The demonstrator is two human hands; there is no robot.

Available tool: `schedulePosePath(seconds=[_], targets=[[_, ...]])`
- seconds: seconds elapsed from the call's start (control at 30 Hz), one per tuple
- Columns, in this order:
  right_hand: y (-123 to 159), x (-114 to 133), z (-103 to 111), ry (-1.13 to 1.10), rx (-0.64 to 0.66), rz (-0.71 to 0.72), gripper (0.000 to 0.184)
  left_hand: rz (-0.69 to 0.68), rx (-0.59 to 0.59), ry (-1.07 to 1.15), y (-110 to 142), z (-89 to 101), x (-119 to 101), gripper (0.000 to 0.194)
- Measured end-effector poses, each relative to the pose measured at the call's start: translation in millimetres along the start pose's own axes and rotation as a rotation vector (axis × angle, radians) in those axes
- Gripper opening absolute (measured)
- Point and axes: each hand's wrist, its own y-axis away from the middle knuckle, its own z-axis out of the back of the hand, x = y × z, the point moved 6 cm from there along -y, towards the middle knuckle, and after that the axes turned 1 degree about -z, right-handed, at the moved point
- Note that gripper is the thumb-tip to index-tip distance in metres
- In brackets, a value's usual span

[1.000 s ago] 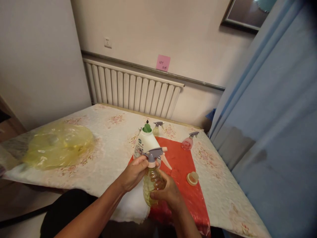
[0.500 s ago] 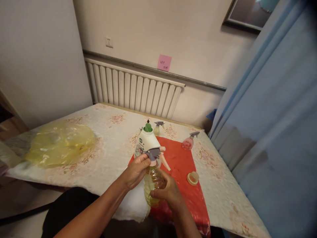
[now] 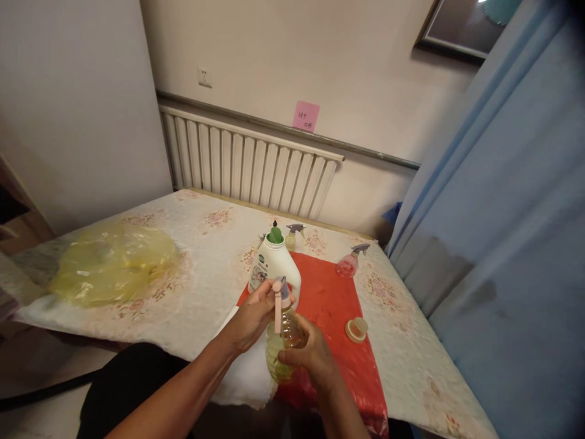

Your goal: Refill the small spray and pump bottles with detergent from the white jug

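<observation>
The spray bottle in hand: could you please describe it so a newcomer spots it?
On the flowered tablecloth lies a red sheet. At its near end, the left hand and right hand hold the yellowish spray bottle, the only one gripped.

The left hand is pinching slightly higher; the right hand is curling round lower; both forearms are slanting inward.

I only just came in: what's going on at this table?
A person holds a yellowish spray bottle, the right hand around its body, the left hand at its spray head. Just beyond stands a white jug; a beige cap lies on the red sheet, and a pink bottle stands near its far right corner.
</observation>
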Motion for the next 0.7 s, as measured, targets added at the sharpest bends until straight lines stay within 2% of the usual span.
schedulePosePath(seconds=[0.3,0.4,0.47,0.6,0.7], targets=[[1.3,4.6,-4.8,-0.048,0.023,-0.005,0.065,-0.089,-0.023,-0.055,3.7,-0.4,-3.4,0.031],[1.7,6.8,-7.5,-0.046,0.028,0.006,0.064,-0.100,-0.050,-0.107,2.2,0.6,-3.7,0.036],[1.5,7.3,-7.6,-0.029,0.021,0.018,0.065,-0.092,-0.061,-0.125,2.0,0.4,-3.3,0.033],[1.0,6.2,-5.2,0.011,0.003,0.022,0.061,-0.111,-0.035,-0.252,5.5,0.5,-4.7,0.025],[1.4,6.2,-4.4,-0.005,0.009,0.021,0.062,-0.175,0.011,-0.315,8.7,2.5,-6.8,0.028]])
